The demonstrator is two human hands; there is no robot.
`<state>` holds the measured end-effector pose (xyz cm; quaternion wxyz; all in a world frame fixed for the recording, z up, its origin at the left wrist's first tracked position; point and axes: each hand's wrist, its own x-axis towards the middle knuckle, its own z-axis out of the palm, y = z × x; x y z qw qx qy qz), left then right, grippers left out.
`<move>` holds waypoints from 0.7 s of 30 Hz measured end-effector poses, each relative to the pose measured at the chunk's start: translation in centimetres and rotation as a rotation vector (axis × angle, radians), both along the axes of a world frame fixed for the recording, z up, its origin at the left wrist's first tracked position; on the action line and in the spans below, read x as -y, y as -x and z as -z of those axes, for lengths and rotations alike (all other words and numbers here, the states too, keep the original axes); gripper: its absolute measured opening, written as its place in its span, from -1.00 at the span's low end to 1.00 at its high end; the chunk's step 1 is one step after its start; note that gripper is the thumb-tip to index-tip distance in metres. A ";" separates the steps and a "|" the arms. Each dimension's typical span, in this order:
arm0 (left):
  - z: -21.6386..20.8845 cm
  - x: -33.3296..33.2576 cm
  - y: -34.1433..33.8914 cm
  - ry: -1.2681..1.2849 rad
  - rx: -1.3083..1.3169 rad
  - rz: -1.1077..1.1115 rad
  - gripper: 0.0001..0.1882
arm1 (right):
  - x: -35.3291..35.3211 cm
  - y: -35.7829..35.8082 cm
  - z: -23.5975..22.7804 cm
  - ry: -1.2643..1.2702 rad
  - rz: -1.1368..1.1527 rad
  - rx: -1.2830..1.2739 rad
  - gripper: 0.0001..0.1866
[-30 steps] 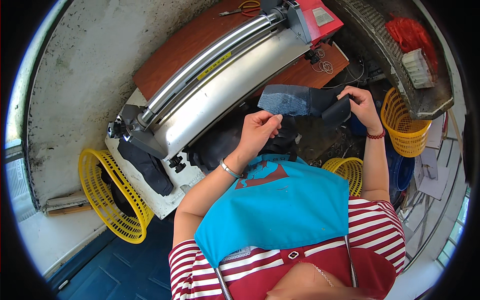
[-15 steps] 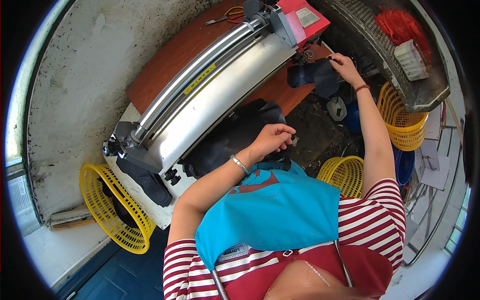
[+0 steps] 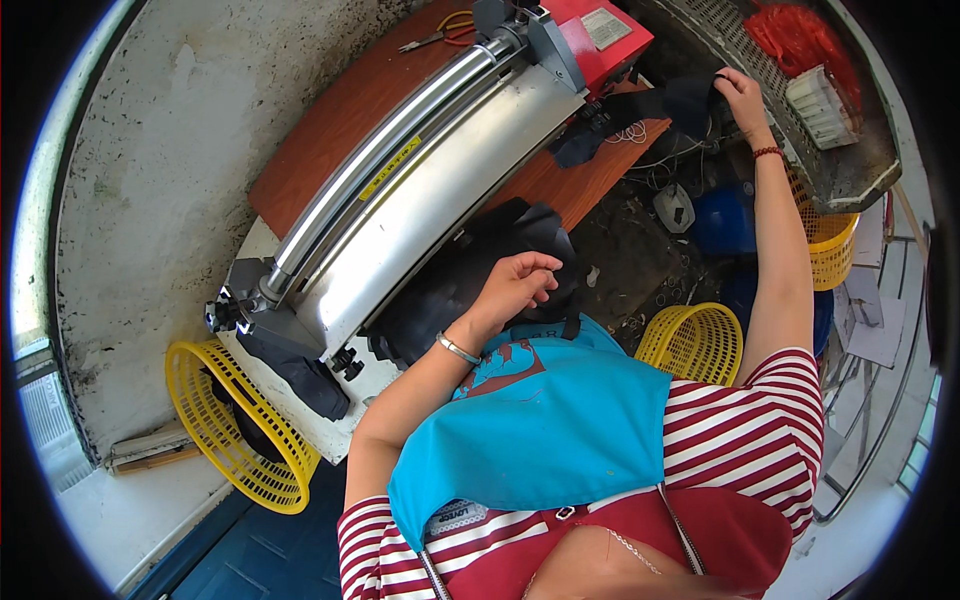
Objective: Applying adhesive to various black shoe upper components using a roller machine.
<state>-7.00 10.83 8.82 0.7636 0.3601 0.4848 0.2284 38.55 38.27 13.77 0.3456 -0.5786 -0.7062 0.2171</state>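
My right hand (image 3: pixel 742 95) reaches far out to the upper right and grips the end of a dark fabric piece (image 3: pixel 640 110) draped over the edge of the brown table (image 3: pixel 330 110). My left hand (image 3: pixel 520 285) hovers with curled fingers over a pile of dark fabric pieces (image 3: pixel 470 275) lying in front of the long silver roller machine (image 3: pixel 400 190). It holds nothing that I can see. A silver bracelet sits on my left wrist and a red band on my right wrist.
A red control box (image 3: pixel 605 30) caps the machine's far end, with pliers (image 3: pixel 440 30) behind it. Yellow baskets stand at the lower left (image 3: pixel 235 430), centre right (image 3: pixel 695 345) and far right (image 3: pixel 830 240). A blue helmet-like object (image 3: pixel 725 220) lies on the dirty floor. A grey mesh shelf (image 3: pixel 800 130) holds red material.
My right hand has carried the dark fabric piece away from in front of me, up and right to the table's far edge. My left hand let go and dropped to the fabric pile.
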 end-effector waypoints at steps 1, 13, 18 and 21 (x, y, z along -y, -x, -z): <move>-0.2 -0.2 -0.1 -0.042 0.022 -0.006 -0.73 | 1.3 0.8 -1.3 0.012 -0.052 -0.040 -0.84; -4.6 -1.4 -1.6 -0.088 0.434 -0.137 -0.18 | 20.0 19.6 -5.6 0.092 -0.391 -0.186 -0.88; -7.5 0.3 0.4 -0.118 0.440 -0.302 -0.25 | 20.4 20.5 -3.6 0.171 -0.407 -0.209 -0.83; -8.2 0.7 2.8 -0.075 0.523 -0.338 -0.39 | 21.6 22.6 -1.6 0.593 -0.419 -0.519 -0.80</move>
